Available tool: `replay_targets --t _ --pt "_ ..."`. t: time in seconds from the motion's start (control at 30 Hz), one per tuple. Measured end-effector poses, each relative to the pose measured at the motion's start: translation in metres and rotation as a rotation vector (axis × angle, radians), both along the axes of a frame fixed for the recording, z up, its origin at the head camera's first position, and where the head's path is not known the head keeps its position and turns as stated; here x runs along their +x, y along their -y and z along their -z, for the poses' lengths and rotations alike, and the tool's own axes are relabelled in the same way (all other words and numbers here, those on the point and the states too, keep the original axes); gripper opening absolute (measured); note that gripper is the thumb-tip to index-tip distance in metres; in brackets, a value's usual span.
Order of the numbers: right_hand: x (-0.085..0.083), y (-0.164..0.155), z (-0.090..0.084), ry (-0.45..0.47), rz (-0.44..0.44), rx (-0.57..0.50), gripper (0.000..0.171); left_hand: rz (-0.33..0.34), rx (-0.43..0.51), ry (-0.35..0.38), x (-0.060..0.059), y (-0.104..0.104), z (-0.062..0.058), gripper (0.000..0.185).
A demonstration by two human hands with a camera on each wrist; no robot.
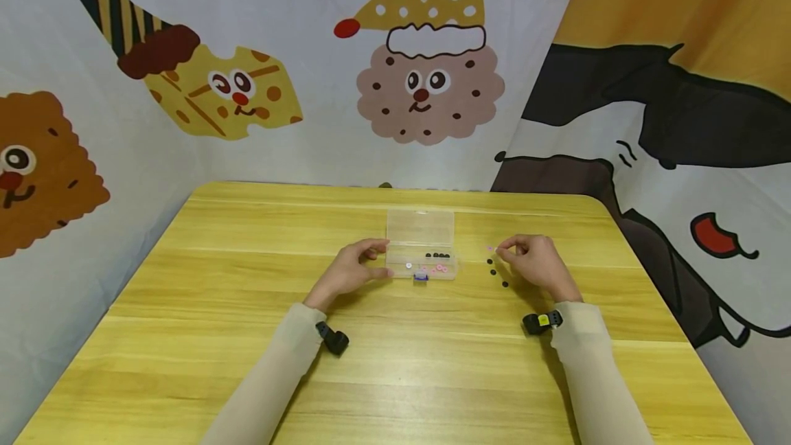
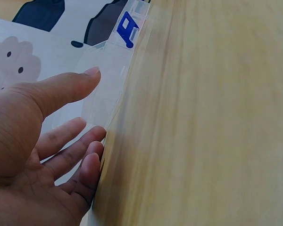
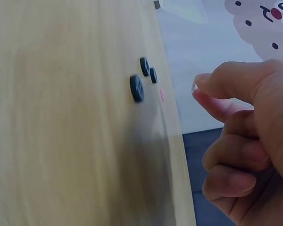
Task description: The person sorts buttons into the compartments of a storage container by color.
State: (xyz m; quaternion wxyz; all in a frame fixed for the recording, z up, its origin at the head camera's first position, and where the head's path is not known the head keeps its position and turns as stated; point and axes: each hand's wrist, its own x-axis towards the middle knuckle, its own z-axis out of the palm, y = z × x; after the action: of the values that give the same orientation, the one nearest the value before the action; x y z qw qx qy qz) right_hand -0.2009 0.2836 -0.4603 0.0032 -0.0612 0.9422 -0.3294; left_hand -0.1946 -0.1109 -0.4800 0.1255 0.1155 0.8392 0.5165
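A clear plastic box (image 1: 456,268) with a blue latch (image 1: 421,277) lies with its lid (image 1: 420,226) raised toward the back. At its left end, my left hand (image 1: 352,265) holds it between thumb and fingers. Inside are several black buttons (image 1: 437,255), pink buttons (image 1: 440,268) and a white button (image 1: 408,266). To the right of the box, my right hand (image 1: 536,261) pinches a small whitish button (image 3: 193,85) between thumb and index finger, seen edge-on in the right wrist view. Its other fingers are curled.
Three black buttons (image 3: 137,88) and a pink button (image 3: 162,94) lie on the wooden table (image 1: 408,362) beside the right hand. A cartoon-printed cloth (image 1: 309,156) hangs behind the table. Both wrists wear small black cameras (image 1: 334,340).
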Motion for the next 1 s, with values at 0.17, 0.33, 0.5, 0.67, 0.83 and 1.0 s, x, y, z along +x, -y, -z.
replay_targets --t 0.17,0.33,0.5,0.67,0.83,1.0 --pt "0.000 0.006 0.001 -0.013 -0.007 -0.043 0.020 0.002 0.004 0.001 0.000 0.000 0.000 0.064" --pt "-0.001 0.012 0.004 -0.011 -0.010 -0.072 0.021 0.000 0.004 0.003 0.001 0.000 -0.001 0.063" --pt "0.000 0.015 0.005 0.019 0.009 -0.103 0.025 -0.007 -0.002 0.007 0.001 0.000 -0.001 0.064" --pt "0.001 0.018 0.005 0.011 0.007 -0.142 0.025 -0.014 -0.011 0.010 0.001 -0.001 -0.002 0.064" --pt "0.002 0.024 0.005 -0.008 -0.010 -0.181 0.026 -0.020 -0.015 0.013 0.000 -0.001 -0.002 0.064" --pt "0.003 0.032 0.004 0.015 -0.019 -0.236 0.028 -0.022 -0.017 0.016 0.000 -0.001 -0.001 0.064"
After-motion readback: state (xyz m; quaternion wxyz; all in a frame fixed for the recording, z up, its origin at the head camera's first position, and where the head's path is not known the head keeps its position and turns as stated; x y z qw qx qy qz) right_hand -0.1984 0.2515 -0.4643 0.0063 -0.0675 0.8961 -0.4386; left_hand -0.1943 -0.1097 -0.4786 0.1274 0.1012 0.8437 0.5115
